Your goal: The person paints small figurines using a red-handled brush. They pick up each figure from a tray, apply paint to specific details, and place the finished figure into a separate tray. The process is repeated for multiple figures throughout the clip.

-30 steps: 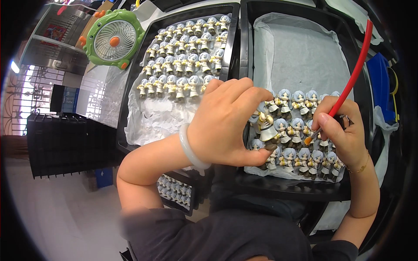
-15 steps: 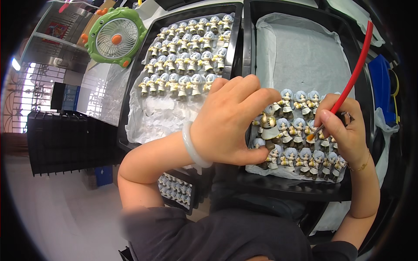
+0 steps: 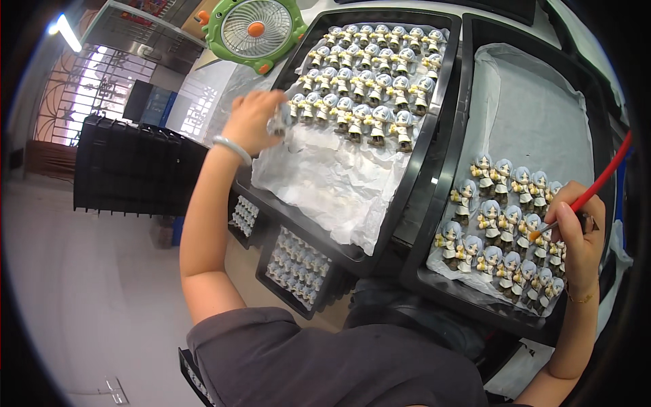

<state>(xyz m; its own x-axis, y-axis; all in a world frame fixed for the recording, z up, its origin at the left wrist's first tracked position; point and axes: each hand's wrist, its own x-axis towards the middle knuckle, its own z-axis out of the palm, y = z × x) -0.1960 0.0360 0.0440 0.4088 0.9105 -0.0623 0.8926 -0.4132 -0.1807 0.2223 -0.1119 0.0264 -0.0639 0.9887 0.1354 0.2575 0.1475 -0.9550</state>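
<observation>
Looks steeply down and forward from the wearer's head, through a wide fisheye lens. Near enough to spread one tray [image 3: 439, 112] across the middle of the frame and a second tray [image 3: 491, 34] down the right. Takes in floor [image 3: 122, 285] at left, fan [image 3: 254, 29] at top, shirt [image 3: 339, 359] along the lower edge, red brush [image 3: 602, 179] near the dark right rim.
</observation>
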